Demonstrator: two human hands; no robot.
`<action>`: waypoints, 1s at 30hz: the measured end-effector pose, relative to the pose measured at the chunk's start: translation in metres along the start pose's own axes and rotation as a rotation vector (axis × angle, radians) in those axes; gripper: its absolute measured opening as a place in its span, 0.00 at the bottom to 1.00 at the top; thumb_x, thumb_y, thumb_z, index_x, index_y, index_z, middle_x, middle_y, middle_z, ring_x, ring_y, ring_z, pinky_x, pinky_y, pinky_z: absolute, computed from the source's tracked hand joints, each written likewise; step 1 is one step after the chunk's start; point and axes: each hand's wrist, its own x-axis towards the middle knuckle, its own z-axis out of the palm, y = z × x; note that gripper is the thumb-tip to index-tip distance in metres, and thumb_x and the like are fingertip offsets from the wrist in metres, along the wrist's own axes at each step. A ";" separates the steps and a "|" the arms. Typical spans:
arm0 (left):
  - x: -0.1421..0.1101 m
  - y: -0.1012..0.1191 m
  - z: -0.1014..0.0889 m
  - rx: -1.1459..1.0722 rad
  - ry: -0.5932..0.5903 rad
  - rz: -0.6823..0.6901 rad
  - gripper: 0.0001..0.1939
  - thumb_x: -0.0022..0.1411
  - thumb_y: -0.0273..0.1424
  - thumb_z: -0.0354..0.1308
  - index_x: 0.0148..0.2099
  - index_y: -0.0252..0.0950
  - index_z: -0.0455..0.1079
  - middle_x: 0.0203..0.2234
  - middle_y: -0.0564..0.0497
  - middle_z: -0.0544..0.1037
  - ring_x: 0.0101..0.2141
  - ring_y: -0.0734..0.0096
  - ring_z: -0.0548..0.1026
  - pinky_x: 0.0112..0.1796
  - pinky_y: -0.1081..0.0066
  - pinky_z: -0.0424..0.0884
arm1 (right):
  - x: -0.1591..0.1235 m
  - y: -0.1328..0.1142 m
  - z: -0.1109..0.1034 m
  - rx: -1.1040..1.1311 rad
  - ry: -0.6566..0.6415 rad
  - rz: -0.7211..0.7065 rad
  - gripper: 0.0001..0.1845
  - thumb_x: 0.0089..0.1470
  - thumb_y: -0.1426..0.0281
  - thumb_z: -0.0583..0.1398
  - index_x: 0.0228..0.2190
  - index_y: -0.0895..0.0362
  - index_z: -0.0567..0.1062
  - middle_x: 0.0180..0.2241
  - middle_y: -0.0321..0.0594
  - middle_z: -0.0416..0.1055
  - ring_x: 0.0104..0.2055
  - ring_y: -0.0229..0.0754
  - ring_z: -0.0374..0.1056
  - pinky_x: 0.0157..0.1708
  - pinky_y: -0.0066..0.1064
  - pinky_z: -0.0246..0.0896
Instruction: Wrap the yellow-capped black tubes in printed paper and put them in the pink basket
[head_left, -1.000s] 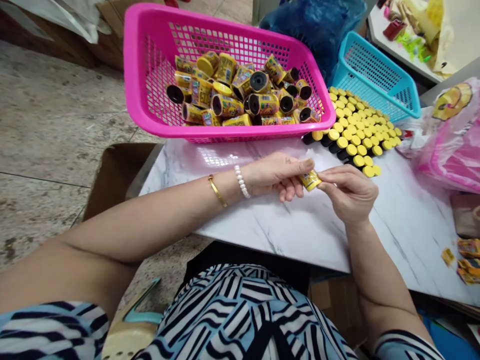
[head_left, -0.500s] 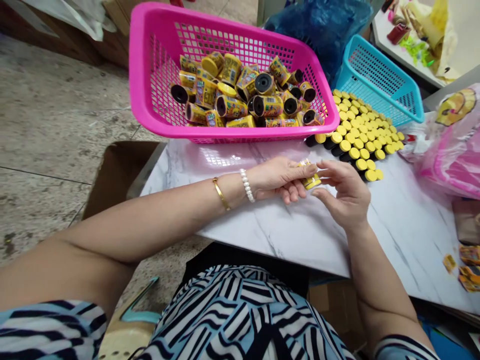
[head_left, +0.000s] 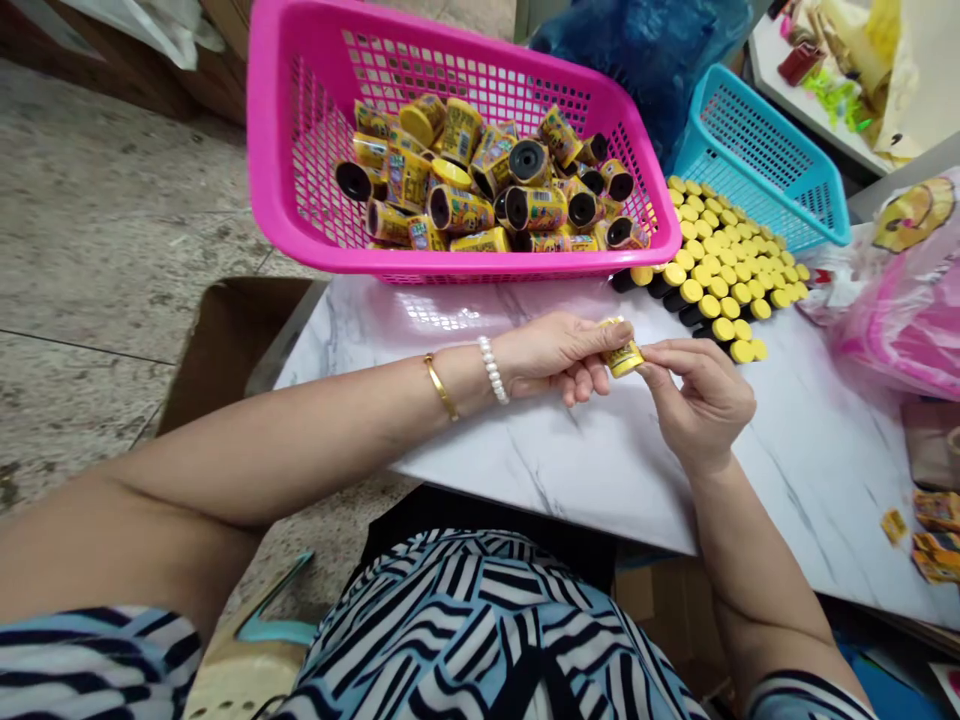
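Note:
My left hand and my right hand meet over the white marble table, both pinching one small yellow-labelled canister. The left fingers curl round its left end; the right thumb and forefinger grip its right end. A pink basket just beyond my hands holds several more yellow canisters with black ends. To its right, several upright canisters with yellow caps stand packed in rows on the table.
A blue basket stands behind the capped rows, a blue plastic bag beyond it. A pink bag lies at the right edge. Loose yellow labels lie at the table's lower right. A cardboard box sits on the floor left.
Half a second ago my right fingers had opened and spread beside the canister; now they pinch its end again. My left hand kept its hold throughout.

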 end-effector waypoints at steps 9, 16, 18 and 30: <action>-0.002 0.004 -0.005 0.034 -0.094 0.020 0.33 0.52 0.58 0.73 0.40 0.32 0.75 0.25 0.47 0.80 0.20 0.72 0.76 0.19 0.76 0.71 | 0.000 -0.002 -0.001 0.094 -0.068 -0.080 0.11 0.55 0.65 0.74 0.41 0.48 0.85 0.42 0.40 0.85 0.41 0.48 0.83 0.43 0.43 0.84; 0.001 0.007 -0.005 0.060 0.093 0.088 0.23 0.61 0.46 0.73 0.33 0.29 0.75 0.19 0.54 0.73 0.15 0.83 0.66 0.15 0.80 0.62 | -0.002 0.007 0.004 0.023 -0.015 0.073 0.02 0.62 0.66 0.69 0.37 0.50 0.83 0.35 0.38 0.84 0.36 0.43 0.81 0.39 0.38 0.82; 0.002 0.008 -0.003 0.034 0.178 0.119 0.22 0.62 0.44 0.72 0.33 0.29 0.75 0.20 0.54 0.73 0.15 0.84 0.66 0.15 0.80 0.60 | -0.002 0.008 0.007 0.062 -0.018 0.171 0.10 0.61 0.64 0.69 0.44 0.52 0.82 0.40 0.40 0.83 0.37 0.42 0.81 0.37 0.35 0.82; 0.002 0.005 -0.009 0.049 0.177 0.276 0.21 0.53 0.41 0.78 0.37 0.29 0.79 0.31 0.48 0.80 0.27 0.79 0.72 0.28 0.76 0.67 | -0.008 0.001 0.012 0.150 0.020 0.272 0.14 0.56 0.67 0.72 0.45 0.53 0.82 0.43 0.41 0.82 0.39 0.42 0.82 0.44 0.39 0.85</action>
